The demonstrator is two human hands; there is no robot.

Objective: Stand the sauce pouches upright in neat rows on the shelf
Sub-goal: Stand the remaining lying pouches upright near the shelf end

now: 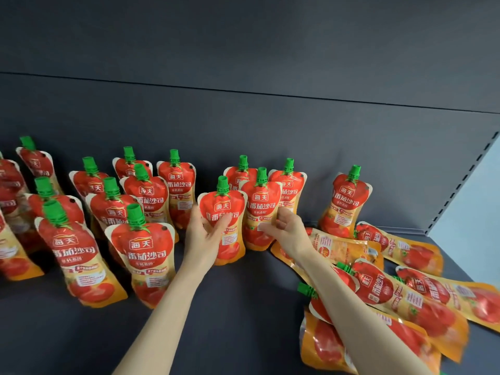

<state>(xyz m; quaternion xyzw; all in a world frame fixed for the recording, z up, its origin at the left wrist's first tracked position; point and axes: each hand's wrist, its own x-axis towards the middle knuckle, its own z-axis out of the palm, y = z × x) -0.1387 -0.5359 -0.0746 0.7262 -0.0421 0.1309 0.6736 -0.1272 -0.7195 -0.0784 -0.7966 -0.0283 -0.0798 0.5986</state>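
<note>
Dark shelf [243, 307]: pouch [226, 207] held upright in the row.
It is clasped by the left hand [205, 235], long axis vertical; the right hand [285, 226] is curled alongside, hold undeterminable. Flat pouches [392, 293] are found nearest the right hand.

Both bare forearms reach in from the shelf's [243, 307] front edge, the left hand [205, 232] gripping an upright pouch [224, 203], the right hand [286, 226] curled with thumb outstretched.
</note>
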